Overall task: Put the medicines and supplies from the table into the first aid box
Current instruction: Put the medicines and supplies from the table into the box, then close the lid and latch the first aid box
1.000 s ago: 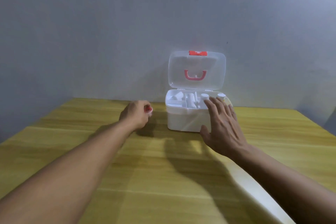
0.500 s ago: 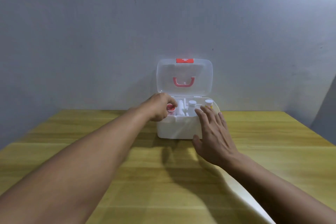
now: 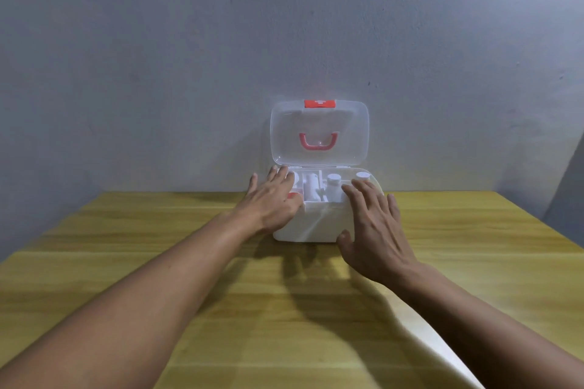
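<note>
A white first aid box point(image 3: 313, 227) stands at the far edge of the wooden table point(image 3: 158, 262), against the wall. Its clear lid point(image 3: 319, 136), with a red handle and red clasp, stands upright. Inside I see white bottles point(image 3: 332, 183) and a white tube point(image 3: 311, 188). My left hand point(image 3: 271, 202) lies flat over the box's left compartment with fingers spread; a small red-capped item point(image 3: 293, 196) shows just under its edge. My right hand point(image 3: 376, 230) rests open against the box's front right corner, its fingers on the rim.
A grey wall point(image 3: 284, 41) rises directly behind the box. A white curved edge point(image 3: 436, 344) shows under my right forearm at the table's near right side.
My left hand carried the red-capped item from the table into the box's left compartment, then opened flat above it. The right hand stayed against the box. The view shifted.
</note>
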Demonstrator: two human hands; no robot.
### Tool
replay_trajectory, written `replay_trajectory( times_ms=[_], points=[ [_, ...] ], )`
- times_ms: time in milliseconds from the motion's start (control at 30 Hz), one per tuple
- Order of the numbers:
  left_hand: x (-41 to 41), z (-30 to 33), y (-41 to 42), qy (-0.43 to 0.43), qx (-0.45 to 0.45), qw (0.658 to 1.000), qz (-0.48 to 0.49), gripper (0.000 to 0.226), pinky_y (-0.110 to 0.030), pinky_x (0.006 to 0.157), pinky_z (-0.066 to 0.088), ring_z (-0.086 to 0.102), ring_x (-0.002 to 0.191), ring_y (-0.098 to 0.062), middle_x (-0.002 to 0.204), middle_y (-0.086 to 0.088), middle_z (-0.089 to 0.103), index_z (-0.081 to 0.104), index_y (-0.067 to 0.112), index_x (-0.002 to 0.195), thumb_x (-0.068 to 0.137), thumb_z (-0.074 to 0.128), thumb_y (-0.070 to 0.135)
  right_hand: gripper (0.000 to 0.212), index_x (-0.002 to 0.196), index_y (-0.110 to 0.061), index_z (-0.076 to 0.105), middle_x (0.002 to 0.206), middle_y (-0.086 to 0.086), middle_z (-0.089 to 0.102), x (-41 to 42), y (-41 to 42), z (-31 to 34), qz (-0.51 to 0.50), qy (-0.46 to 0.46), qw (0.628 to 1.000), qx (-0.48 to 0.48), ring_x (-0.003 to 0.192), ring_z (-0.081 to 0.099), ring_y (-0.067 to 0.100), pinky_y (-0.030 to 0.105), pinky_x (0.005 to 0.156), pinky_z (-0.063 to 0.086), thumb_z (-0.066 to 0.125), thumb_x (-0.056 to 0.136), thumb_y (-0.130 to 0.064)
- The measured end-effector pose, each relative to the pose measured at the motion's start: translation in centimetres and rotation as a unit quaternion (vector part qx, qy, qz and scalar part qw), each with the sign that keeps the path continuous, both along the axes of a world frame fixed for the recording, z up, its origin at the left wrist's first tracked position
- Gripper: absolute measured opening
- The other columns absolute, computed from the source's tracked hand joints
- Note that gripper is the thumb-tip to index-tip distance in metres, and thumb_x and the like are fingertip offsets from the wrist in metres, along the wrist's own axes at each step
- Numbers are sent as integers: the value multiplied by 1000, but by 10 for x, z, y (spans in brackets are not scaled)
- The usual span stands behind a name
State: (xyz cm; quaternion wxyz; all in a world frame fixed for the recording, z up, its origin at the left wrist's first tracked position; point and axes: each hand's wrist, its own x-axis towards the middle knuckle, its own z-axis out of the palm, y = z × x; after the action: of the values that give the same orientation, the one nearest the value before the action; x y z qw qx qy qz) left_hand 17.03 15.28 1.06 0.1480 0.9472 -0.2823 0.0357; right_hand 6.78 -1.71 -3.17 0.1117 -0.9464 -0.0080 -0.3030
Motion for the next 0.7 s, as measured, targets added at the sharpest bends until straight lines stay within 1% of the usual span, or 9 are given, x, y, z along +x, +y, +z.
replay_trajectory(
  times_ms=[67, 133, 167, 233, 300, 400, 500, 600, 700],
  points=[
    [4, -4, -1, -7, 2, 1000, 15, 69, -53, 119, -3, -1, 151, -18, 164, -4, 4, 16, 10, 151, 95, 23, 49, 76, 142, -15, 30, 152, 10, 29, 6, 0, 11, 6, 0, 1000, 4, 144, 19, 29, 54, 117, 14, 59, 72, -14],
    [7, -7, -3, -3, 13, 1000, 16, 79, -56, 118, 12, 14, 148, -22, 157, -10, 24, 32, 4, 140, 88, 18, 62, 74, 142, -13, 31, 151, 12, 30, 19, 0, 31, 7, -6, 1000, 9, 141, 24, 30, 55, 116, 17, 56, 72, -8],
    [8, -8, -3, 0, 11, 1000, 17, 83, -54, 116, 21, 22, 145, -23, 151, -11, 33, 38, 4, 133, 84, 17, 67, 73, 141, -12, 32, 150, 13, 32, 29, -1, 42, 7, -12, 1000, 9, 139, 28, 31, 54, 115, 21, 54, 72, -6],
    [9, -8, -4, 4, 6, 1000, 15, 82, -49, 112, 30, 27, 142, -22, 147, -10, 38, 43, 7, 129, 83, 21, 71, 71, 141, -10, 32, 149, 14, 34, 53, -3, 68, 4, -19, 1000, 12, 135, 32, 31, 51, 112, 28, 53, 73, -4],
    [10, -8, -4, 5, 17, 1000, 8, 76, -45, 116, 25, 19, 147, -20, 155, -9, 30, 40, 9, 136, 89, 25, 67, 67, 140, -8, 33, 149, 14, 34, 80, -5, 93, -3, -24, 1000, 8, 134, 33, 31, 48, 110, 30, 53, 77, -6],
    [6, -7, -4, 3, 35, 999, 13, 77, -40, 122, 15, 5, 151, -18, 163, -8, 9, 27, 9, 148, 92, 24, 63, 63, 141, -9, 33, 150, 13, 33, 117, -8, 123, -19, -23, 999, -24, 136, 30, 32, 49, 110, 28, 54, 81, -8],
    [7, -8, -5, -14, 44, 999, 19, 79, -46, 121, 14, 4, 151, -18, 163, -9, 7, 26, 8, 148, 92, 22, 63, 62, 141, -12, 33, 149, 10, 35, 146, -13, 138, -45, 15, 997, -54, 140, 25, 30, 55, 113, 21, 56, 83, -8],
    [8, -8, -5, -11, 55, 998, 20, 84, -51, 121, 8, -1, 151, -19, 163, -9, 2, 17, 7, 151, 91, 18, 66, 57, 137, -13, 38, 142, 12, 43, 160, -19, 140, -70, 43, 993, -81, 135, 33, 32, 58, 111, 22, 59, 85, -11],
    [2, -4, -3, 8, 46, 999, 18, 93, -51, 121, -4, -14, 149, -18, 162, -7, -12, 0, 9, 153, 85, 11, 72, 46, 128, -14, 50, 130, 12, 50, 160, -21, 142, -78, -15, 991, -112, 118, 48, 31, 52, 103, 34, 63, 84, -13]
  ],
)
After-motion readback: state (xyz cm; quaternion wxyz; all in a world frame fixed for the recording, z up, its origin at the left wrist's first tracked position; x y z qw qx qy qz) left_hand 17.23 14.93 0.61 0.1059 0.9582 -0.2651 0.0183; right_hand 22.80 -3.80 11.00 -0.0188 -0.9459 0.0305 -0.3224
